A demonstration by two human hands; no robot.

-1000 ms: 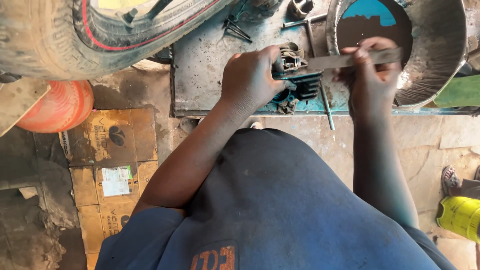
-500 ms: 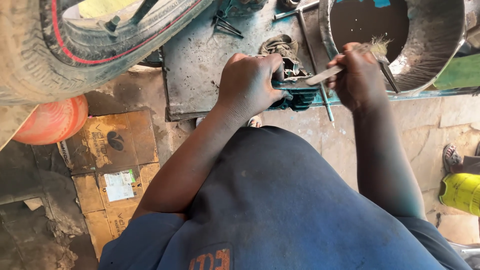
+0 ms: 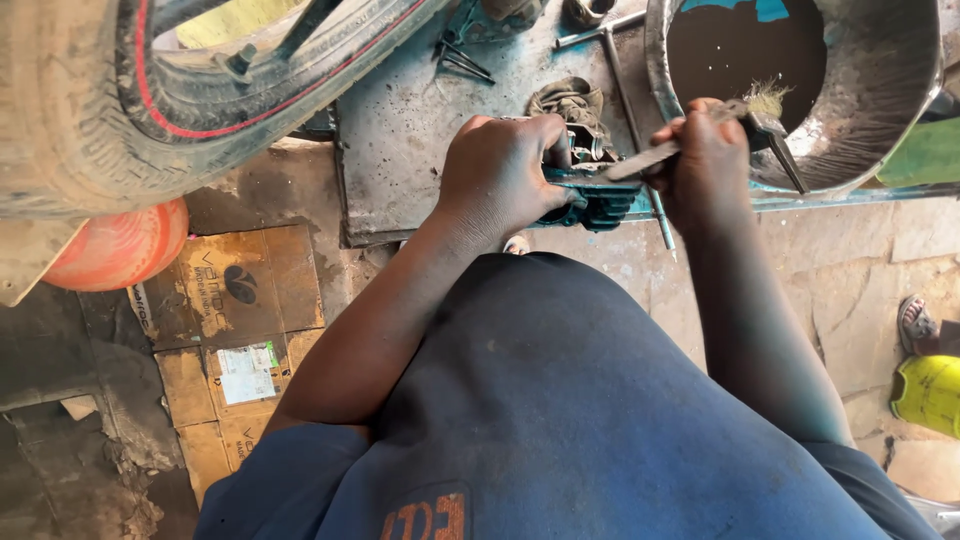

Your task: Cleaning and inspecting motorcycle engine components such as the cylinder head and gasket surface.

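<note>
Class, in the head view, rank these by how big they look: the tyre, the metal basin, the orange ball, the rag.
1. tyre, though cut off by the frame
2. metal basin
3. orange ball, partly hidden
4. rag

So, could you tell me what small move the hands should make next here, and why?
Probably draw the flat metal blade back across the dark metal part. The left hand clamps that part on the metal sheet, and the right hand holds the blade with its tip resting on it, beside the basin of dark liquid.
</note>
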